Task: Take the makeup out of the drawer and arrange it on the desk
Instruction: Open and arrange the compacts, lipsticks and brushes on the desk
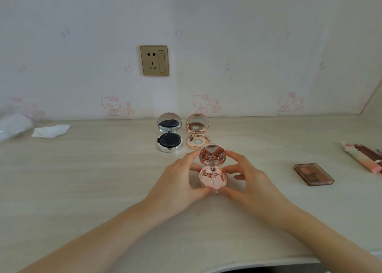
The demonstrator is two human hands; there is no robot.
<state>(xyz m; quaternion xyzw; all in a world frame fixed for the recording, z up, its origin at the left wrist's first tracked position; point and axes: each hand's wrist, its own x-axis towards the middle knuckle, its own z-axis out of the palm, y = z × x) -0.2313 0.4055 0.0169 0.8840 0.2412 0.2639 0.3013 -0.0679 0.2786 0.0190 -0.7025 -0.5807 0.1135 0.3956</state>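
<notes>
Both forearms are extended over the desk (82, 179) from its near edge. Mid-desk, an opened rose-pink compact (212, 170) is pinched between the left hand (177, 187) and right hand (251, 185), fingers curled round its rim. Nearer the far edge, a silver compact (169, 137) and gold compact (197, 134) are stood open, just beside each other.

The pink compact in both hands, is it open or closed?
Open. The pink compact has its mirrored lid raised above the base, with the left hand and right hand gripping its sides.
</notes>
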